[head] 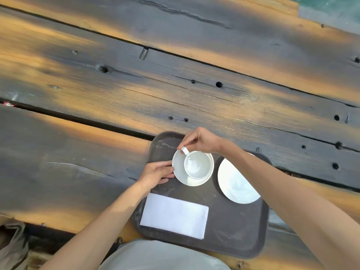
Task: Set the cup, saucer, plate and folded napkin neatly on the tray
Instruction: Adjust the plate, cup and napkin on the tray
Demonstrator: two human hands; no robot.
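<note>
One white cup [197, 165] sits upright and empty on one white saucer [180, 172], near the far left corner of a dark rectangular tray [233, 227]. The right hand [200, 141] reaches over from the far edge, thumb and forefinger pinched on the cup's handle [184, 151], which points toward the far left corner. The left hand [155, 174] rests at the tray's left edge, fingers stretched out flat and touching the saucer's left rim, not closed around it. One white plate [235, 184] lies just beside the saucer on the right, close to the tray's right edge and partly hidden under the right forearm. One folded white napkin [174, 215] lies flat along the near left edge, its corner slightly overhanging the rim. The tray's near right quarter is bare. The tray rests at the near edge of a weathered wooden plank table [136, 84], whose far side lies open and wide.
</note>
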